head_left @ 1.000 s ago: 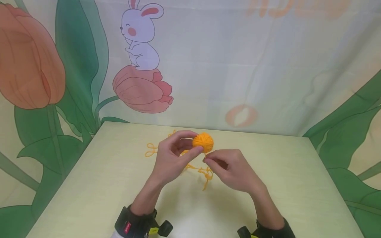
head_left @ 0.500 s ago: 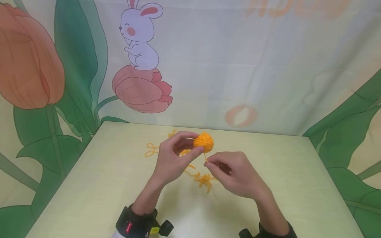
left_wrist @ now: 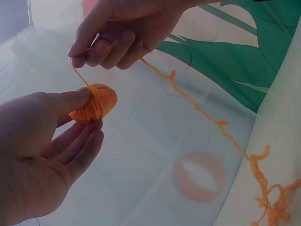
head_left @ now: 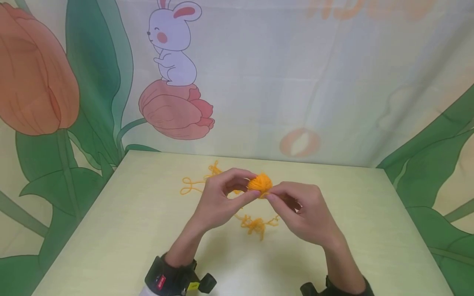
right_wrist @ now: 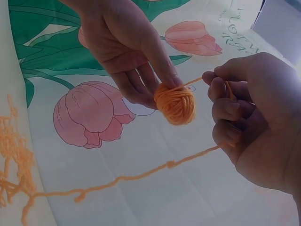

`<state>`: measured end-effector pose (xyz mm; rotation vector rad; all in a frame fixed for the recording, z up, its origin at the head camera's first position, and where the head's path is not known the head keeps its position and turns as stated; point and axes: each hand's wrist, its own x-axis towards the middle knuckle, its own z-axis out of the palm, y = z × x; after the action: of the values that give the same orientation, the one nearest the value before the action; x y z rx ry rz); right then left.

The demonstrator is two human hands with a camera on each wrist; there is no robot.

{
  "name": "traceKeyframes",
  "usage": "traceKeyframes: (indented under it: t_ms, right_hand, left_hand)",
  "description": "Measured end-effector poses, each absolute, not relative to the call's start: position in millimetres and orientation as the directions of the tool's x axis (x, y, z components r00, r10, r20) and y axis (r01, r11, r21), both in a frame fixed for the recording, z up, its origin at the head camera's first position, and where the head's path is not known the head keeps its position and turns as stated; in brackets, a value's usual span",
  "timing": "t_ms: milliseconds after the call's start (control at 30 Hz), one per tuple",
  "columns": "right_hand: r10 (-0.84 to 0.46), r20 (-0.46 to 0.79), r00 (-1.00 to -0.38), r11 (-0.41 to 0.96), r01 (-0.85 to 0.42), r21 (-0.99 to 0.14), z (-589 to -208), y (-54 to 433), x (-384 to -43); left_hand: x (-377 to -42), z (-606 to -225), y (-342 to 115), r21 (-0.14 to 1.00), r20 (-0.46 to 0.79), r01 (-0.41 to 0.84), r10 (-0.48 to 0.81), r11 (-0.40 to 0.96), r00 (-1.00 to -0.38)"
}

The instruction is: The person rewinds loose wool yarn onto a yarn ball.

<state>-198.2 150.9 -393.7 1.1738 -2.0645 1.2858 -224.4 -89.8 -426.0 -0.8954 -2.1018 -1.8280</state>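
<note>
My left hand grips a small ball of orange yarn between thumb and fingers, held up over the table. Close on its right, my right hand pinches the yarn strand that comes off the ball. In the left wrist view a short length of strand spans from the ball to the right fingertips. Past the curled right fingers, the strand runs down to a loose tangle of yarn. That tangle lies on the table below the hands.
More loose yarn loops lie on the pale table left of and behind the left hand. A printed cloth with a rabbit and tulips hangs behind the table's back edge. Both wrists wear black straps with cameras.
The ball has shifted slightly right and turned in my left hand. My right hand went down and away with the strand, then came back up close to the ball. The tangle shifted too.
</note>
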Motion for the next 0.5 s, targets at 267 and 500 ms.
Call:
traceKeyframes:
  t_ms: [267,500]
  right_hand:
    - [-0.394,0.723,-0.567,0.229,-0.823,-0.52,-393.2,155.6,-202.7]
    - [-0.372,0.71,-0.598,0.277,-0.801,-0.53,-394.4,156.4,-205.2]
  left_hand:
    - [-222.0,-425.9,-90.1,0.835,0.507,0.55,0.375,0.006,-0.776]
    - [-220.7,-425.8,-90.2,0.836,0.497,0.548,0.431,-0.005,-0.754]
